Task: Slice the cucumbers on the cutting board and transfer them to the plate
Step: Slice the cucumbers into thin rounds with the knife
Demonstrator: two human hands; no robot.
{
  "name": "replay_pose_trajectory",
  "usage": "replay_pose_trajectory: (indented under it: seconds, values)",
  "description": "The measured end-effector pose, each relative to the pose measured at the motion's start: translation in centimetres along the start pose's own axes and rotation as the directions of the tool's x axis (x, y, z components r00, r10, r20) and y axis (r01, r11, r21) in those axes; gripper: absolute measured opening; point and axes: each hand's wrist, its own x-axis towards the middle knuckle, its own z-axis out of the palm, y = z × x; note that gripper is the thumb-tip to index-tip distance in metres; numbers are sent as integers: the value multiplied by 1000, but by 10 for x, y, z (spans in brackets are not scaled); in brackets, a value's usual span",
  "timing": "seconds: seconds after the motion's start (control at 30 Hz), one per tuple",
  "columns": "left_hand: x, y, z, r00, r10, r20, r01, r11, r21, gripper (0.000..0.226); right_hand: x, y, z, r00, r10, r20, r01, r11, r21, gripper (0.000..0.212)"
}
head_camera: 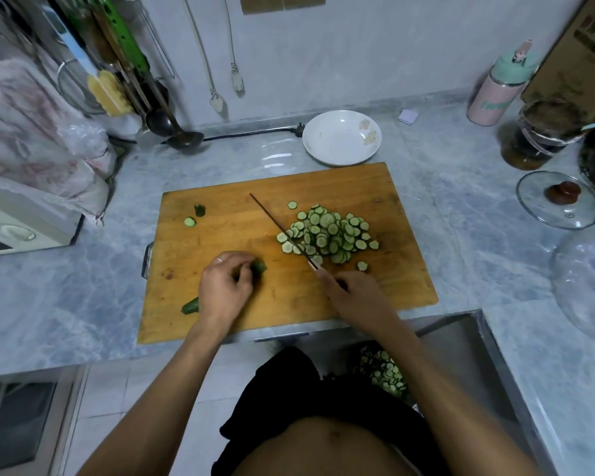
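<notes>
On my screen, the left hand (224, 286) curls around a dark green cucumber (259, 267) lying on the rectangular wooden cutting board (227, 235). Further right, the right hand (352, 297) grips the handle of a thin-bladed knife (275, 226), its blade against a heap of round green cucumber slices (330, 235). Beyond the board sits the white round plate (340, 137).
</notes>
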Motion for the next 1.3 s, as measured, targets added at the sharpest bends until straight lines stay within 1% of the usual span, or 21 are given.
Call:
replay_pose_trajectory:
  seconds: [0.1, 0.2, 0.3, 0.4, 0.47, 0.57, 0.67, 0.73, 0.77, 0.83, 0.9, 0.97, 1.07, 1.13, 1.2, 1.3]
  values:
    - [-6, -23, 7, 992, -49, 115, 36, 993, 110, 26, 4, -3, 9, 999, 34, 37, -36, 999, 40, 62]
    - [-5, -27, 13, 978, -80, 193, 53, 989, 140, 36, 12, -8, 19, 996, 57, 68, -63, 993, 95, 70]
    - [-2, -26, 14, 981, -83, 174, 46, 977, 206, 35, 16, -20, 30, 992, 84, 89, -93, 991, 97, 69]
    - [-2, -30, 9, 985, -25, 169, -5, 984, 176, 33, 12, -32, 37, 976, 177, 125, -199, 962, 187, 63]
    - [-4, -35, 5, 988, 22, 155, -44, 990, 136, 35, 12, -36, 35, 950, 251, 186, -291, 927, 236, 59]
    - [-6, -42, 3, 988, 64, 142, -81, 990, 114, 37, 15, -41, 29, 899, 337, 280, -409, 874, 263, 59]
    - [-6, -46, 3, 986, 102, 134, -119, 985, 122, 32, 16, -47, 31, 877, 362, 317, -454, 842, 293, 55]
    - [-9, -47, 5, 985, 113, 127, -129, 984, 123, 28, 14, -50, 38, 893, 354, 277, -432, 846, 312, 53]
    - [-10, -47, 6, 987, 107, 121, -122, 985, 123, 27, 12, -50, 43, 914, 340, 223, -396, 869, 297, 55]
    - [-11, -47, 10, 993, 75, 91, -85, 989, 122, 25, 8, -51, 52, 957, 272, 100, -287, 938, 196, 62]
    - [-12, -45, 13, 998, 32, 55, -38, 992, 120, 25, 1, -52, 59, 978, 198, 61, -203, 973, 112, 66]
    - [-10, -45, 15, 999, 26, 42, -31, 990, 135, 26, -4, -55, 61, 987, 140, 81, -144, 988, 52, 64]
    - [-9, -48, 17, 994, 92, 63, -102, 980, 171, 26, -9, -59, 59, 988, 73, 140, -67, 997, -44, 63]
    - [-9, -50, 16, 991, 110, 82, -124, 974, 189, 27, -12, -65, 57, 986, 37, 165, -22, 995, -93, 61]
    - [-9, -51, 17, 990, 111, 92, -128, 970, 207, 30, -13, -70, 55, 982, 31, 185, -12, 994, -105, 60]
    - [-10, -55, 21, 988, 110, 110, -132, 967, 217, 31, -12, -71, 53, 980, 72, 187, -58, 995, -78, 64]
